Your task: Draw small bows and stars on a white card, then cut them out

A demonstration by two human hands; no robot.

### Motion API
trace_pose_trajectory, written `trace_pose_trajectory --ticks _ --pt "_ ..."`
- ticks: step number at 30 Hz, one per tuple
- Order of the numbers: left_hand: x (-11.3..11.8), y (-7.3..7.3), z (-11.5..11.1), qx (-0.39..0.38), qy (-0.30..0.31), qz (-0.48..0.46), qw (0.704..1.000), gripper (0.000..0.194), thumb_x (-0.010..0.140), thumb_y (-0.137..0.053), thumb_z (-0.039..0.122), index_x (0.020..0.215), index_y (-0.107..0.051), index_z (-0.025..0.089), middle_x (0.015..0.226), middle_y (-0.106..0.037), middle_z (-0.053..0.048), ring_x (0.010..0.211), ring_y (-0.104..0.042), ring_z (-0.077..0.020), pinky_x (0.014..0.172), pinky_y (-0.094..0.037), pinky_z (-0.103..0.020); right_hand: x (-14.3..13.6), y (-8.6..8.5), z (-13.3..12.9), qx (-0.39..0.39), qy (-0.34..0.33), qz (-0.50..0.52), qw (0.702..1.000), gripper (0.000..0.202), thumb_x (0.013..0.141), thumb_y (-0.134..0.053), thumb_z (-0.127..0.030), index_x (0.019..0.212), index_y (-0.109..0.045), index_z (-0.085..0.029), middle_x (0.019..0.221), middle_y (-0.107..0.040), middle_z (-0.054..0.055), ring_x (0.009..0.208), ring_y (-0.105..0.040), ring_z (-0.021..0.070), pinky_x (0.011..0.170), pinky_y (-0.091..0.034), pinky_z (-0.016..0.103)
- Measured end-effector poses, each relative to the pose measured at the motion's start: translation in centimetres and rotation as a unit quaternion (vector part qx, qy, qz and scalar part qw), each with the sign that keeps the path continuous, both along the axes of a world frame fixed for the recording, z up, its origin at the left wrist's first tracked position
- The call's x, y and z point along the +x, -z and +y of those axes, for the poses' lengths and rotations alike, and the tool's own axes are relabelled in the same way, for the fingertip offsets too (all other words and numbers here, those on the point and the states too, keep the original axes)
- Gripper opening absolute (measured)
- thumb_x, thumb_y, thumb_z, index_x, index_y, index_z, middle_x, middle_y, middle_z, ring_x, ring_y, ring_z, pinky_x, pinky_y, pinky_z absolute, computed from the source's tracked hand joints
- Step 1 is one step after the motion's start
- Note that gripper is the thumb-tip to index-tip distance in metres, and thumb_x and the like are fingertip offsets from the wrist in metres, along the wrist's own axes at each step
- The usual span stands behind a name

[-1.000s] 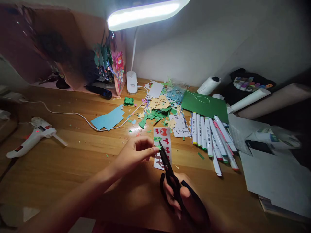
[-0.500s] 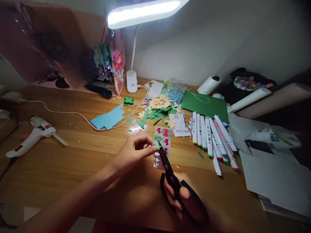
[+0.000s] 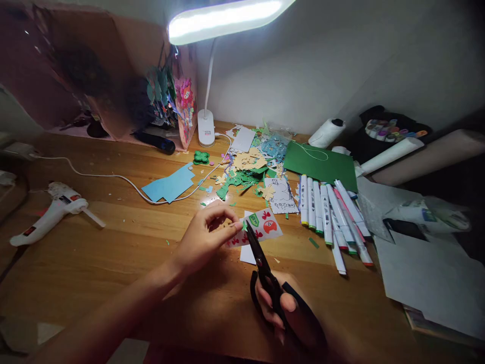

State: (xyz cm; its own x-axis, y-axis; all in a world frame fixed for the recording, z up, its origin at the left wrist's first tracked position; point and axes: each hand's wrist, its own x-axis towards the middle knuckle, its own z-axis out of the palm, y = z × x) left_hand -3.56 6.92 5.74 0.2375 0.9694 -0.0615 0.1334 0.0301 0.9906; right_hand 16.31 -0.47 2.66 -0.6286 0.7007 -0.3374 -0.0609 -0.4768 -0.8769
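My left hand [image 3: 206, 230] is closed, thumb and forefinger pinching a small green paper cutout [image 3: 245, 227]. Under those fingers runs a white paper strip [image 3: 278, 228] with red bow shapes, an orange-red face and a green badge drawn on it. I cannot tell whether other fingers grip the strip. A plain white slip [image 3: 247, 255] lies beneath it on the desk. My right hand [image 3: 275, 303] is wrapped round the handles of black scissors [image 3: 261, 260]. Their blades point away from me, tips at the green cutout, and look nearly together.
Paper scraps [image 3: 246, 172] are heaped behind the hands, near light blue paper [image 3: 168, 183]. Several markers [image 3: 329, 217] and a green sheet [image 3: 322, 164] lie right. A white glue gun [image 3: 56, 215] rests left. The lamp cable [image 3: 125, 178] crosses the desk below the lamp [image 3: 227, 20].
The drawn-on strip has swung from upright to nearly crosswise, uncovering the white slip below. My left hand has shifted slightly left and up with the green cutout. The scissors barely moved.
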Motion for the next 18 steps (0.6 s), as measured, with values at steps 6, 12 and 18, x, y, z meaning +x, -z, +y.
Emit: trace_pose_trajectory --ticks 6,12,18 --pt "0.4 -0.1 -0.6 0.021 -0.001 0.019 1.0 0.021 0.082 -0.059 0.034 0.072 -0.059 0.017 0.072 -0.053 0.0 0.066 -0.048 -0.0116 0.058 -0.037 -0.022 -0.3 1.2 -0.4 -0.025 0.019 0.028 0.999 0.06 0.066 -0.049 -0.078 0.072 -0.043 -0.019 0.052 -0.037 -0.007 0.041 -0.028 0.0047 0.038 -0.027 0.019" --pt "1.0 -0.1 -0.9 -0.089 0.021 -0.128 0.988 0.015 0.079 -0.064 0.029 0.074 -0.062 0.015 0.074 -0.064 0.0 0.073 -0.061 -0.0124 0.071 -0.049 -0.025 -0.3 1.4 -0.5 -0.036 0.03 0.036 0.998 0.061 0.064 -0.05 -0.079 0.073 -0.044 -0.019 0.053 -0.039 -0.008 0.04 -0.029 0.0041 0.037 -0.029 0.017" --pt "0.9 -0.2 -0.4 -0.145 0.017 -0.168 0.975 0.018 0.071 -0.072 0.028 0.066 -0.062 0.013 0.068 -0.063 0.001 0.067 -0.061 -0.011 0.069 -0.052 -0.024 0.1 1.2 -0.8 -0.031 0.019 0.043 0.998 0.066 0.064 -0.045 -0.081 0.082 -0.047 -0.017 0.062 -0.041 -0.004 0.049 -0.034 0.0066 0.046 -0.034 0.019"
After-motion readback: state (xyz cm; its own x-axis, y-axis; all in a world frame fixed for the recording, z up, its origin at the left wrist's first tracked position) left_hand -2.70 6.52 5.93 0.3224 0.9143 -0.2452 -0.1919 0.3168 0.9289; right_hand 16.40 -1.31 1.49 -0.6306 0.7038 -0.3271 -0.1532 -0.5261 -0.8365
